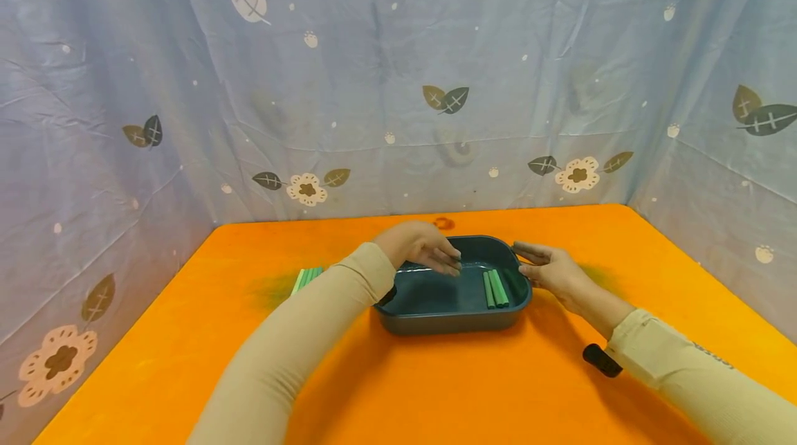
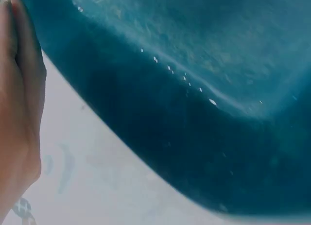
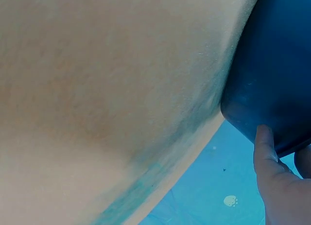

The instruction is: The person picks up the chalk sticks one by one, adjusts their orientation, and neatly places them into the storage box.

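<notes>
A dark blue-green rectangular tray (image 1: 445,322) with rounded corners sits on the orange table. Inside it, toward the right end, a few green sticks (image 1: 496,290) lie side by side. My left hand (image 1: 425,246) hangs over the tray's left half, fingers loosely bent and holding nothing. In the left wrist view, that hand (image 2: 20,108) appears beside the tray's wall (image 2: 121,98). At the right end, my right hand (image 1: 559,277) holds the tray's rim. Up close, a finger of the right hand (image 3: 284,186) lies against the outer wall (image 3: 272,74).
More green sticks (image 1: 306,279) lie on the table left of the tray, partly hidden behind my left sleeve (image 1: 299,334). Dark greenish smudges (image 1: 599,279) mark the orange tabletop (image 1: 448,389). A patterned curtain (image 1: 386,85) encloses the back and both sides.
</notes>
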`<state>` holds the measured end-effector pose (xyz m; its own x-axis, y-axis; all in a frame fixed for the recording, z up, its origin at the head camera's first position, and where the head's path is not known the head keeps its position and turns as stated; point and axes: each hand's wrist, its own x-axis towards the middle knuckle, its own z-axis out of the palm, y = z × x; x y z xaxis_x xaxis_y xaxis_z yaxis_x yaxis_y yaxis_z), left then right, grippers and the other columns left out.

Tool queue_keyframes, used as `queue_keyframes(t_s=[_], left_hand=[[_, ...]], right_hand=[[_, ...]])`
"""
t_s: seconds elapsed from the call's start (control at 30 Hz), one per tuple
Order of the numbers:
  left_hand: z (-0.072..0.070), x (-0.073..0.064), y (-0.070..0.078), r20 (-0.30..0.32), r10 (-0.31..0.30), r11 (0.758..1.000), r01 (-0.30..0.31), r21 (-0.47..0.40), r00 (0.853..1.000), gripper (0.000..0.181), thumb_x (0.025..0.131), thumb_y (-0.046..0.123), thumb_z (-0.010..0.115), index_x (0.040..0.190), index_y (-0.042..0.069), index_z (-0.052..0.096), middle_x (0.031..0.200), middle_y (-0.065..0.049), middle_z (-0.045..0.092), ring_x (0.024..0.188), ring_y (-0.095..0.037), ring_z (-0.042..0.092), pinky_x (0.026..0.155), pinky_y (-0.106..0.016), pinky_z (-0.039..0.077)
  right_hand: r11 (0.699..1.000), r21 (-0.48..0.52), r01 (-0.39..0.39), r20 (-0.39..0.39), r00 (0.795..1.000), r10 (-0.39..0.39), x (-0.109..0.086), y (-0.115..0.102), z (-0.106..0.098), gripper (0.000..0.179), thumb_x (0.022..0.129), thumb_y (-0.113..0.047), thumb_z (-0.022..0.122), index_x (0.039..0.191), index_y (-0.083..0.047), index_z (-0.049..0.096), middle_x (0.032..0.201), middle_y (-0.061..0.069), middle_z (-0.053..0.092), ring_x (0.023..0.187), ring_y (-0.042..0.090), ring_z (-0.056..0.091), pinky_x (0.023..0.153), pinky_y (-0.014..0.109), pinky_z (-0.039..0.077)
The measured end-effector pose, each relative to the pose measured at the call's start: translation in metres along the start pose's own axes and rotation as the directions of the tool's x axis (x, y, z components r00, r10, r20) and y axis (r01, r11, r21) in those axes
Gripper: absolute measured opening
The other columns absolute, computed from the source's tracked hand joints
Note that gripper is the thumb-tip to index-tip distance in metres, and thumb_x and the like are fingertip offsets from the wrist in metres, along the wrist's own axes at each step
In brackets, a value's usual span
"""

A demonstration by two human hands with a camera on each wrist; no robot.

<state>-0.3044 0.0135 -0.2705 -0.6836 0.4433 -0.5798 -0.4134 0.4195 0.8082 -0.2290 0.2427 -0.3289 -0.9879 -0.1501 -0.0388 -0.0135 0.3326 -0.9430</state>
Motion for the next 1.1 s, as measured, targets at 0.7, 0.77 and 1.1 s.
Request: queue_keyframes(t_s=[0.7, 0.77, 1.1], left_hand=[[-0.043, -0.042, -0.032, -0.053, 0.063, 0.997, -0.060, 0.056, 0.997, 0.040, 0.100, 0.008, 0.056, 0.136, -0.008, 0.049, 0.129, -0.022, 0.058, 0.119, -0.033, 0.057, 0.093, -0.032, 0.053], [-0.046, -0.046, -0.036, -0.057, 0.066, 0.996, -0.062, 0.056, 0.996, 0.040, 0.100, 0.008, 0.055, 0.136, -0.008, 0.048, 0.130, -0.023, 0.058, 0.120, -0.033, 0.057, 0.094, -0.032, 0.052], [-0.068, -0.058, -0.057, -0.070, 0.124, 0.991, -0.121, 0.053, 0.990, 0.043, 0.101, 0.008, 0.053, 0.139, -0.011, 0.044, 0.114, -0.017, 0.065, 0.104, -0.029, 0.064, 0.087, -0.030, 0.055]], right_hand=[[1.000, -0.008, -0.005, -0.008, 1.000, 0.005, 0.001, 0.001, -0.002, 0.057, 0.102, -0.002, 0.048, 0.151, 0.005, 0.021, 0.153, 0.026, 0.023, 0.118, 0.029, 0.051, 0.079, 0.025, 0.052], [1.000, -0.006, -0.005, -0.008, 1.000, 0.005, 0.000, 0.001, -0.002, 0.057, 0.102, -0.002, 0.048, 0.151, 0.005, 0.021, 0.153, 0.026, 0.023, 0.114, 0.025, 0.053, 0.079, 0.026, 0.052], [1.000, -0.009, 0.000, -0.002, 1.000, 0.000, 0.001, -0.001, -0.001, 0.056, 0.102, -0.001, 0.047, 0.151, 0.005, 0.021, 0.154, 0.026, 0.022, 0.125, 0.039, 0.043, 0.080, 0.025, 0.051]])
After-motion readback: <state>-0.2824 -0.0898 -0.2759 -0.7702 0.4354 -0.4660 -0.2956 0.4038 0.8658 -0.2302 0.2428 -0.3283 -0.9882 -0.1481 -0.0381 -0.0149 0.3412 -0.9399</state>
